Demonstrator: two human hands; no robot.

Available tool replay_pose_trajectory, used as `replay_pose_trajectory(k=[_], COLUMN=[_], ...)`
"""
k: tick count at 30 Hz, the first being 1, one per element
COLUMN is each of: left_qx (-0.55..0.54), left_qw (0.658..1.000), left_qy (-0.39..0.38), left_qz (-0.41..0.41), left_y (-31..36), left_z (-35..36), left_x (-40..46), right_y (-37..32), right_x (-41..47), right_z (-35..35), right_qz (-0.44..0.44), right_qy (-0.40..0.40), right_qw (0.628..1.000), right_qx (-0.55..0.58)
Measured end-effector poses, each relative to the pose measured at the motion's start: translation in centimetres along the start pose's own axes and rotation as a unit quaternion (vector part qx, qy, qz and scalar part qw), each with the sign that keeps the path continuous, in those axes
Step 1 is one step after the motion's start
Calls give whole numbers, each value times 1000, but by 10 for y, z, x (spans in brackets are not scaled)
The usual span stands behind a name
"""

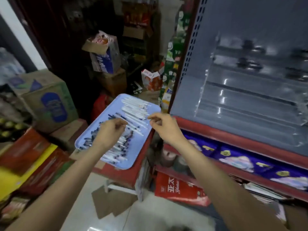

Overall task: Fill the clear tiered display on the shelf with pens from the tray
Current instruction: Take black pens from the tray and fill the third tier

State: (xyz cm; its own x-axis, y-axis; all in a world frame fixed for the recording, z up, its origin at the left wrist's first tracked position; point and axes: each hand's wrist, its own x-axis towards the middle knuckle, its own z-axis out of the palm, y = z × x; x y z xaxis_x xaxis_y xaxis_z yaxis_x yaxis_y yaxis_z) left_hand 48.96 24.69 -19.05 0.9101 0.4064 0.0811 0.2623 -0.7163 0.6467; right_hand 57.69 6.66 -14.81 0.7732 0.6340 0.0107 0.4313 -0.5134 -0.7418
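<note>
From the head camera we look down on a light blue tray (150, 112) resting on a red stand just left of the shelf (233, 137), and it is covered with pens (133, 112): white ones toward the far end, blue-capped ones toward the near end. Our left hand (110, 130) is over the blue-capped pens with its fingers curled down among them; the blur keeps us from saying whether it has hold of one, so we cannot tell its grip. Our right hand (164, 125) hovers at the tray's right edge, finger and thumb brought close together near the tips of the white pens, but whether anything is pinched between them we cannot tell either. On the grey shelf to the right stands the clear tiered display (250, 97), well apart from both hands. Its steps look bare from here, though reflections and blur hide detail in the upper tiers. We judge the work to be at its very start: picking up is in hand, nearly all pens lie on the tray, and the whole display remains to be filled.
</note>
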Motion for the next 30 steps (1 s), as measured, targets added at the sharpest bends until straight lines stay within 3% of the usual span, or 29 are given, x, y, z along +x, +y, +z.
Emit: replay_pose_trajectory(k=[9, 20, 24, 30], left_qx=[38, 181, 221, 180], left_qw=[997, 959, 949, 962], left_qy=[-44, -216, -215, -189], left_qz=[-53, 24, 58, 76], left_y=[-116, -170, -186, -191], left_z=[-30, -9, -6, -8], left_x=[21, 118, 127, 132], right_y=[-6, 30, 28, 32], right_x=[68, 157, 173, 181], right_z=[124, 165, 167, 173], right_qz=[105, 143, 148, 190], right_qy=[-108, -144, -145, -148], right_qw=[988, 961, 949, 946], right_qx=[-42, -187, -239, -218])
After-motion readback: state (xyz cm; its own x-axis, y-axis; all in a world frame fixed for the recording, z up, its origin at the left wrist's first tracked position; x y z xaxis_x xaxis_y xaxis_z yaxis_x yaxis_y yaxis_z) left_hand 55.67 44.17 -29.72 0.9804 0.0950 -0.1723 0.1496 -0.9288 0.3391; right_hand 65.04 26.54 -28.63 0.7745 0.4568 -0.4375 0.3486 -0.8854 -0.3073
